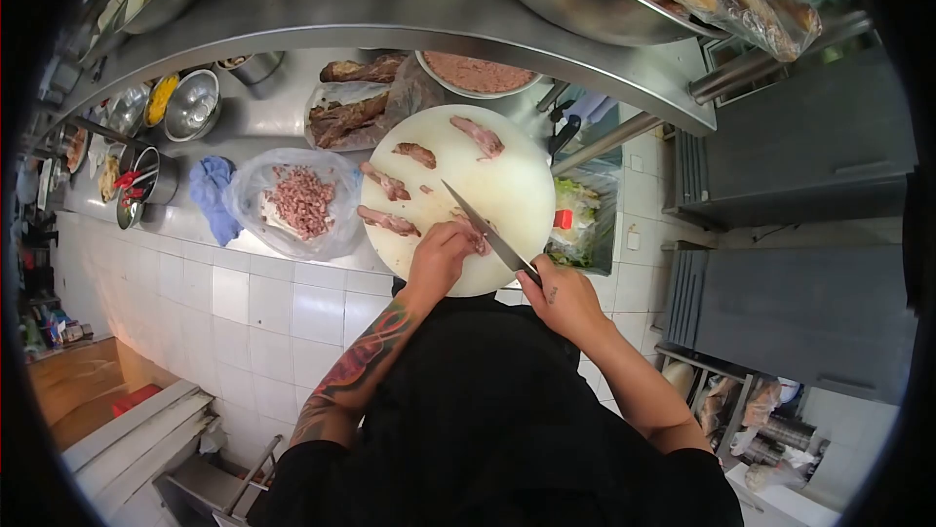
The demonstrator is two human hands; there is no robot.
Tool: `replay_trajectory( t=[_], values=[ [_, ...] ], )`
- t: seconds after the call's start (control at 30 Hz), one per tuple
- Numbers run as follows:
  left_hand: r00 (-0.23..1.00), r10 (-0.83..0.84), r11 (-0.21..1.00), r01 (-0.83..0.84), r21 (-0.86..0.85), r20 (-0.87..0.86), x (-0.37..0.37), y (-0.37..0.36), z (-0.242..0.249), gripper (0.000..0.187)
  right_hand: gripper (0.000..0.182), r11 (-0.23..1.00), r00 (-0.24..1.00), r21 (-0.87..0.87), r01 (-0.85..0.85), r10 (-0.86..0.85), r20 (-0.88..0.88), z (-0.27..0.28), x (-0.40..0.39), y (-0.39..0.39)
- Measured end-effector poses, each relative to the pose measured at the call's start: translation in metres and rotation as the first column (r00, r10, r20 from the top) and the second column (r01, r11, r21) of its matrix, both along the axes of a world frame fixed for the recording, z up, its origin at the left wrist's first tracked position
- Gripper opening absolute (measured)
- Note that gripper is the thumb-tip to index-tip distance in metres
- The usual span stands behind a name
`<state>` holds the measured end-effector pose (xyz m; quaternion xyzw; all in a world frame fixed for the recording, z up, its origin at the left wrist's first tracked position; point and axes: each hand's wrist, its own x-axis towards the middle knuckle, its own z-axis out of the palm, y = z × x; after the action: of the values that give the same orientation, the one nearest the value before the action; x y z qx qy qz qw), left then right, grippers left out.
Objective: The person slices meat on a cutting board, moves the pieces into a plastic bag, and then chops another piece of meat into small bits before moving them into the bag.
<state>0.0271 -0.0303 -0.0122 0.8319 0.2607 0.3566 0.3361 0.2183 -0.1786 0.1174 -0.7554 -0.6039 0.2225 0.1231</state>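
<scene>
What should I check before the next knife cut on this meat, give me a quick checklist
1. Right hand closed on the knife handle: ok.
2. Left hand holding the meat piece at the blade: ok.
3. Left fingertips tucked away from the edge: cannot tell.
4. Piece lying fully on the cutting board: ok.
5. Other meat strips apart from the blade: ok.
6. Bag of diced meat beside the board: ok.

Commercial kitchen: steel counter (263, 117), shelf (390, 0) (tiled front).
</scene>
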Motion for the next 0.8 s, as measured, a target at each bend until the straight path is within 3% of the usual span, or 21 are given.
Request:
replay_trajectory(
  t=[0.17, 0.37, 0.5, 0.57, 0.67, 0.8],
  values=[
    [1.000, 0.016, 1.000, -0.017, 0.022, 0.011, 0.003, 0.000, -0.006, 0.019, 0.030, 0.980, 0.995, 0.175, 0.096, -0.089, -0.050, -0.021, -0.003, -0.016],
    [1.000, 0.018, 1.000, -0.017, 0.018, -0.013, -0.028, -0.002, 0.024, 0.030, 0.028, 0.984, 0.993, 0.131, 0.118, -0.115, -0.030, -0.074, 0.004, -0.032],
    [0.951, 0.116, 0.989, -0.085, 0.121, -0.285, -0.070, 0.045, 0.055, 0.049, 0.029, 0.984, 0.991, 0.129, 0.126, -0.121, -0.050, -0.071, 0.007, -0.029],
    [0.926, 0.139, 0.979, -0.074, 0.191, -0.352, -0.084, 0.068, 0.053, 0.043, 0.029, 0.983, 0.985, 0.114, 0.146, -0.134, -0.107, -0.069, 0.010, -0.027],
    [0.856, 0.015, 0.974, 0.104, 0.200, -0.517, -0.092, 0.091, 0.042, 0.026, 0.028, 0.982, 0.967, 0.072, 0.174, -0.157, -0.200, -0.065, 0.013, -0.027],
    [0.843, -0.148, 0.957, 0.255, 0.141, -0.518, -0.082, 0.090, 0.034, 0.022, 0.028, 0.974, 0.954, 0.088, 0.207, -0.181, -0.238, -0.066, 0.014, -0.031]
  ],
)
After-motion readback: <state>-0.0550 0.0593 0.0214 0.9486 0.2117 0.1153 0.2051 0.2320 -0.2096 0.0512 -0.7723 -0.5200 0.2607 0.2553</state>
